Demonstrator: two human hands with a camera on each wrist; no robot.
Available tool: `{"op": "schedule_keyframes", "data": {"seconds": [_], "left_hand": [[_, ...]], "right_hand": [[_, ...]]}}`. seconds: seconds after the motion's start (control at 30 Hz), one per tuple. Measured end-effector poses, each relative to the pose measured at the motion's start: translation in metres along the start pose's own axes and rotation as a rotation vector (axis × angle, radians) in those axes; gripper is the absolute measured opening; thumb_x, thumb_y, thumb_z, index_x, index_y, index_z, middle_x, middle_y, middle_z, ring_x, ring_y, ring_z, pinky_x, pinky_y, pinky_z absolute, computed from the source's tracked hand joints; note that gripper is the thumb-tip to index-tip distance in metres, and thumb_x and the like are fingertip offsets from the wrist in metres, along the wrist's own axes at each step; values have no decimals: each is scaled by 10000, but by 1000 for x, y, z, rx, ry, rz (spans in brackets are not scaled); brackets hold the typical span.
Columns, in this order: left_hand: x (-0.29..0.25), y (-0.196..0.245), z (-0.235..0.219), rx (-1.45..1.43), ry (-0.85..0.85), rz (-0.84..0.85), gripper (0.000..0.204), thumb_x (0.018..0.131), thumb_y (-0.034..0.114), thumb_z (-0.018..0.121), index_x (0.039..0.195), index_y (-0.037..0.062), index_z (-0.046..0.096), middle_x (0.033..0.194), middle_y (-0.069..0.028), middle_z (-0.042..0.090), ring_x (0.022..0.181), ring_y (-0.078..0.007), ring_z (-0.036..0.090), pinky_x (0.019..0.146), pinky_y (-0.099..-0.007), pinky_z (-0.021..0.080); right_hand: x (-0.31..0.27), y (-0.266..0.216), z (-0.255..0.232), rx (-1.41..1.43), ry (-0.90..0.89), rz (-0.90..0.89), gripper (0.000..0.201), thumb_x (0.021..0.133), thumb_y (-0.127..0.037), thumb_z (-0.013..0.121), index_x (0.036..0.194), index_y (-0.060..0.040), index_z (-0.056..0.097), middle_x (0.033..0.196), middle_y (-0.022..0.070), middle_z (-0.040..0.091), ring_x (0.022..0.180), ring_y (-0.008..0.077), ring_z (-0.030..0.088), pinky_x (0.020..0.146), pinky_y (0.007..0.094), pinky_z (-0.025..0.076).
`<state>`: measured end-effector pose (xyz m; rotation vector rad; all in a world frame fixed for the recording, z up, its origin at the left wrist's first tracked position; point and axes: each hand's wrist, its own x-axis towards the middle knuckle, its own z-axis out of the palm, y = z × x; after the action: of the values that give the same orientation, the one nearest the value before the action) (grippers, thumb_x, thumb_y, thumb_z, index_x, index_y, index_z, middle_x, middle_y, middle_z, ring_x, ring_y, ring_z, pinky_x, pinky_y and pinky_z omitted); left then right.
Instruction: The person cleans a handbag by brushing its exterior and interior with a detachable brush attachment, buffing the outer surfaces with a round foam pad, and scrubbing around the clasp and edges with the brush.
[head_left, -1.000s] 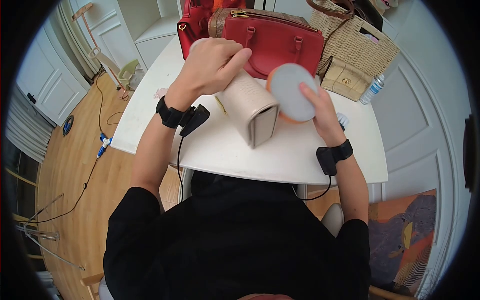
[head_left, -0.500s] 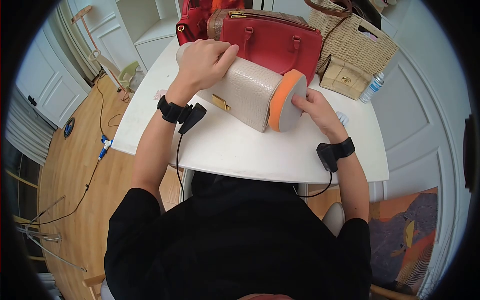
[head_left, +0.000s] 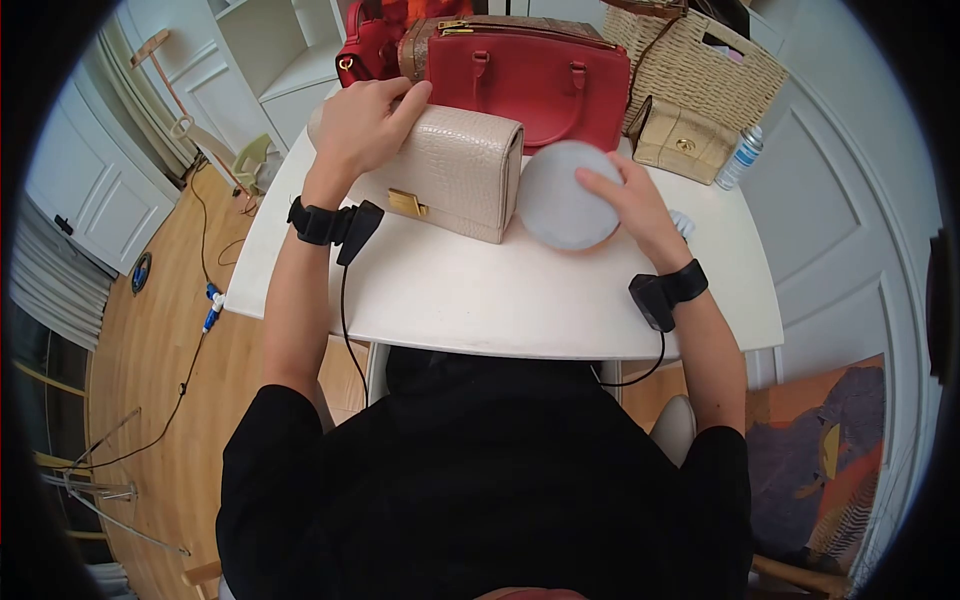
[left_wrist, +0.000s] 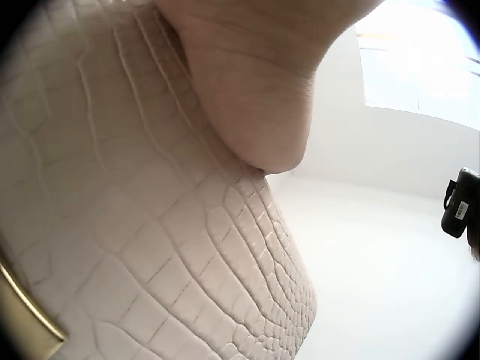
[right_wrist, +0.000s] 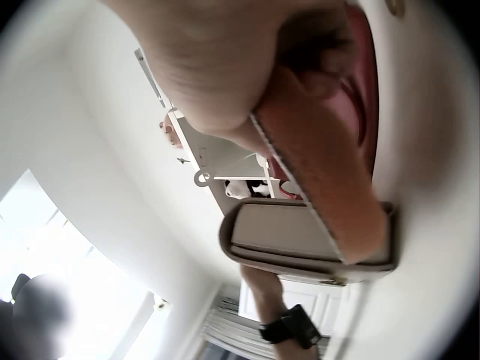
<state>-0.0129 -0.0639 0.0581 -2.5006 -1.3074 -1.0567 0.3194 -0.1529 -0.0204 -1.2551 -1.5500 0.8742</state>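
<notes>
A cream crocodile-embossed handbag (head_left: 458, 165) with a gold clasp (head_left: 406, 203) stands on the white table, its front towards me. My left hand (head_left: 365, 125) grips it over the top left corner, with the fingertips hidden behind. In the left wrist view, the heel of that hand lies against the embossed leather (left_wrist: 165, 247). My right hand (head_left: 642, 208) holds a round sponge pad (head_left: 568, 200), grey backing towards me, beside the bag's right end. The right wrist view shows the pad's orange foam (right_wrist: 322, 169) overlapping the bag's end (right_wrist: 281, 229).
Behind the cream bag stand a large red handbag (head_left: 525, 85), a smaller red bag (head_left: 368, 50) and a woven basket bag (head_left: 690, 75). A gold flap bag (head_left: 680, 140) and a spray can (head_left: 740, 158) are at the right. A white crumpled item (head_left: 682, 224) lies by my right wrist.
The bag's right end first pointed towards me; the bag has since turned front-on and shifted left with my left hand. The pad met that end half a second ago and now shows its grey face.
</notes>
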Motion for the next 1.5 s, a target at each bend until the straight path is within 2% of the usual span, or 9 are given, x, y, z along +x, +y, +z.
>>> {"op": "schedule_keyframes", "data": {"seconds": [0.17, 0.27, 0.33, 0.6, 0.8, 0.9, 0.97, 1.3, 1.5], "left_hand": [[-1, -2, 2, 5, 20, 17, 454, 1014, 437, 510, 876, 59, 720, 746, -180, 675, 747, -398, 645, 681, -475, 479], [0, -2, 2, 1, 13, 15, 445, 1014, 428, 513, 875, 59, 719, 748, -182, 674, 743, -398, 643, 679, -475, 478], [0, -1, 3, -2, 16, 11, 443, 1013, 426, 515, 873, 59, 719, 748, -182, 673, 742, -398, 643, 678, -475, 478], [-1, -2, 3, 11, 25, 15, 435, 1010, 422, 519, 874, 62, 721, 741, -177, 672, 739, -394, 646, 674, -471, 478], [-2, -2, 3, 3, 35, 17, 442, 1010, 429, 516, 895, 62, 733, 759, -179, 682, 746, -389, 653, 684, -477, 485], [-1, -4, 5, 6, 39, 12, 444, 1011, 436, 509, 908, 70, 740, 764, -176, 685, 751, -386, 656, 687, -475, 487], [-1, -3, 4, 18, 16, 3, 442, 1011, 440, 503, 913, 82, 744, 763, -167, 689, 753, -379, 660, 687, -471, 488], [-1, -4, 4, 2, 27, 31, 430, 1006, 426, 510, 902, 78, 740, 756, -166, 684, 740, -374, 654, 679, -464, 484], [-1, -5, 5, 8, 37, 23, 438, 1009, 431, 504, 903, 75, 735, 758, -167, 684, 747, -375, 653, 684, -467, 483]], "right_hand": [[-11, -27, 6, 626, 108, -14, 519, 981, -384, 727, 1271, 37, 643, 1136, 89, 724, 1039, 134, 680, 894, 292, 536], [-8, -12, 10, 249, 1, -55, 555, 979, -418, 724, 1278, 44, 650, 1146, 92, 727, 1053, 128, 676, 900, 285, 532], [-8, -8, 12, 34, -277, 176, 575, 961, -434, 740, 1256, 54, 666, 1156, 109, 731, 1045, 146, 685, 910, 302, 535], [-3, -5, -6, -226, -221, 111, 538, 919, -367, 783, 1224, 63, 674, 1126, 122, 739, 995, 186, 704, 920, 324, 540], [-9, -25, -2, 464, 60, 14, 524, 957, -404, 745, 1244, 27, 664, 1098, 73, 735, 995, 132, 699, 869, 269, 540], [-10, -23, 9, 404, 26, 42, 523, 976, -432, 719, 1237, 17, 669, 1094, 72, 735, 998, 110, 693, 852, 251, 538], [-6, -16, 9, -41, -286, 249, 554, 951, -452, 735, 1226, 25, 675, 1083, 95, 737, 1000, 144, 697, 855, 284, 546], [2, 7, -9, -426, -74, 12, 591, 886, -418, 801, 1215, 55, 670, 1079, 146, 737, 981, 192, 703, 871, 323, 552], [-8, -22, 7, 483, 149, -34, 532, 968, -422, 724, 1225, 42, 667, 1067, 72, 735, 946, 124, 688, 805, 268, 541]]}}
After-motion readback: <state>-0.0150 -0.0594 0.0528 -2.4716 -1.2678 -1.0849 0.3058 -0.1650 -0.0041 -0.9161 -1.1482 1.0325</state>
